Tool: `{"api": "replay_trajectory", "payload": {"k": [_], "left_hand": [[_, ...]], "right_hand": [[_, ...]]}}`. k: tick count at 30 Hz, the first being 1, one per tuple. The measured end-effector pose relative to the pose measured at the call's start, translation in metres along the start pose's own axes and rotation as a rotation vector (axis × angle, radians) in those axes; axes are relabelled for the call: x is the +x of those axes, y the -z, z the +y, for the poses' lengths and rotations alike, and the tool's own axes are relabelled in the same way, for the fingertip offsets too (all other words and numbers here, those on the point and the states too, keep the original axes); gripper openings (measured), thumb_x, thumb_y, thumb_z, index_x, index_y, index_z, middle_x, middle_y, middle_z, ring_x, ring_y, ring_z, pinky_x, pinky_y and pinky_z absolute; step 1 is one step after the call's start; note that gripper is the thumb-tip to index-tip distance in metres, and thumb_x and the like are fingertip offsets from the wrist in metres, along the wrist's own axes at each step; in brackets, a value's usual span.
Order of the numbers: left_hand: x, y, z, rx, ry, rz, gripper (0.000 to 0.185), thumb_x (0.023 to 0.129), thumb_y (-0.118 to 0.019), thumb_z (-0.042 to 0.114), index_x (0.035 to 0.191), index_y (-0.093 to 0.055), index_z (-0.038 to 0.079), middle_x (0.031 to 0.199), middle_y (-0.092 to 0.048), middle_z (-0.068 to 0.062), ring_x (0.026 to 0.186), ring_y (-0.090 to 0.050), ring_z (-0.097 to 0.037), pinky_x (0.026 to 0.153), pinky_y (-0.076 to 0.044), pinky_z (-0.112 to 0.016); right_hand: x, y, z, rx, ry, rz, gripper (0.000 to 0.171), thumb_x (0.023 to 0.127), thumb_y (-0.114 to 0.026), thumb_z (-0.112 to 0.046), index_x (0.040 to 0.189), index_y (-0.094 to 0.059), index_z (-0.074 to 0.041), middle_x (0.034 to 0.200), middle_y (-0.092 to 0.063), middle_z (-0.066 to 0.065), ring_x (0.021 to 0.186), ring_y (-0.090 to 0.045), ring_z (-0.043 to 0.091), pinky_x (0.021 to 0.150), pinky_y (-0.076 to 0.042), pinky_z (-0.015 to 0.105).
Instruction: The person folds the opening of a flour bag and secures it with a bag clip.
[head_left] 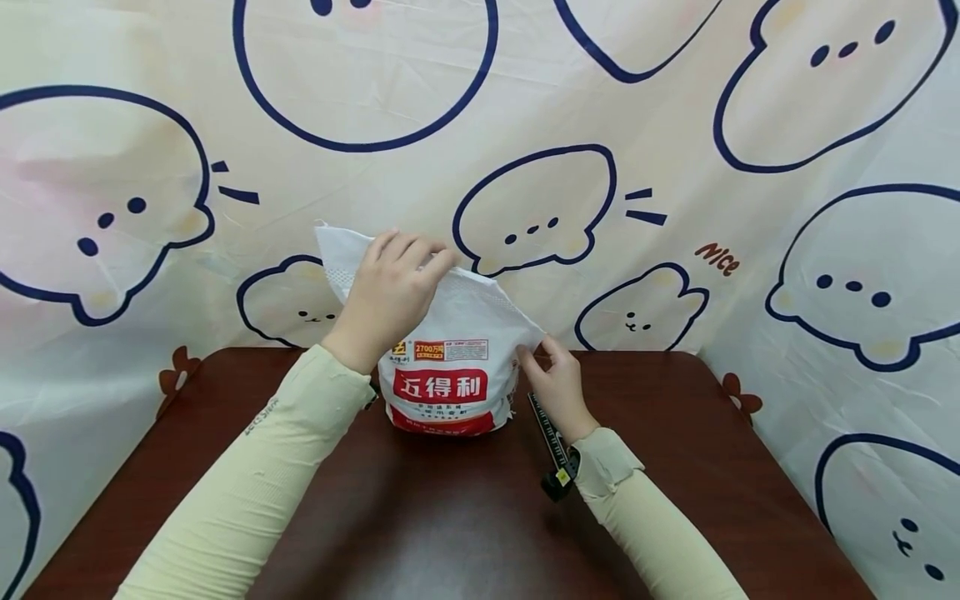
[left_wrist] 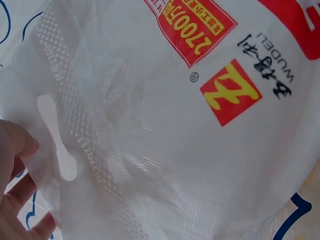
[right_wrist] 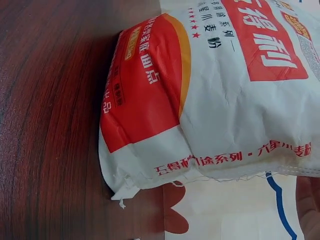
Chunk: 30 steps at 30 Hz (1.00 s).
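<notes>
White woven plastic flour sack (head_left: 450, 367) printed with red panels, yellow logo; dark reddish-brown wooden table (head_left: 450, 517); cream cartoon-patterned backdrop cloth (head_left: 675, 108) outlined in navy.

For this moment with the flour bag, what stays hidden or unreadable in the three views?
- What is inside the bag: every view shows only its woven outside.
- Left hand grip: its fingertips curl over the bag's top in the head view; the left wrist view shows just fingers at the frame edge.
- Right hand: the right wrist view crops it at the corner.
- Small print: too fine to read.
</notes>
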<state>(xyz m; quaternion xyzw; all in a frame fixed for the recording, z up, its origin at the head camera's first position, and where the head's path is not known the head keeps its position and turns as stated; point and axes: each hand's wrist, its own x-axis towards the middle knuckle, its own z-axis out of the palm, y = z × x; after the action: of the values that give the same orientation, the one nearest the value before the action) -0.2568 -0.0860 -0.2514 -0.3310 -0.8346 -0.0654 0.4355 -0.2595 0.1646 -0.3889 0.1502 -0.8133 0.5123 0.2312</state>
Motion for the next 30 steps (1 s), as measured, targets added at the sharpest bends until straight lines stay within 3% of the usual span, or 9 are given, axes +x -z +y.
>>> {"api": "replay_trajectory", "payload": {"k": [11,20,30], "left_hand": [[-0.0012,0.0003,-0.0011,0.013,-0.003,0.068,0.014,0.099,-0.062,0.003,0.109,-0.070,0.006,0.111,-0.071,-0.015,0.107,-0.064,-0.035,0.098,-0.047,-0.054],[-0.0037,0.0054,-0.0020,0.017,-0.003,0.068,0.013,0.099,-0.062,0.002,0.108,-0.070,0.005,0.110,-0.071,-0.016,0.107,-0.063,-0.035,0.098,-0.047,-0.054],[-0.0064,0.0045,-0.0055,0.014,-0.020,0.052,0.015,0.096,-0.066,0.003,0.110,-0.071,0.006,0.112,-0.070,-0.016,0.109,-0.062,-0.036,0.097,-0.048,-0.054]], "right_hand": [[0.0022,0.0041,0.0004,-0.023,0.036,0.024,0.021,0.100,-0.065,-0.015,0.111,-0.075,0.000,0.105,-0.069,0.013,0.091,-0.064,0.022,0.075,-0.055,0.024],[0.0056,0.0065,0.0052,-0.042,0.084,0.021,0.020,0.099,-0.066,-0.017,0.108,-0.076,-0.002,0.104,-0.071,0.012,0.091,-0.065,0.020,0.076,-0.054,0.025],[0.0055,0.0092,0.0041,0.013,0.004,-0.016,0.024,0.099,-0.068,-0.023,0.110,-0.074,-0.003,0.108,-0.068,0.011,0.095,-0.066,0.022,0.080,-0.056,0.025]]}}
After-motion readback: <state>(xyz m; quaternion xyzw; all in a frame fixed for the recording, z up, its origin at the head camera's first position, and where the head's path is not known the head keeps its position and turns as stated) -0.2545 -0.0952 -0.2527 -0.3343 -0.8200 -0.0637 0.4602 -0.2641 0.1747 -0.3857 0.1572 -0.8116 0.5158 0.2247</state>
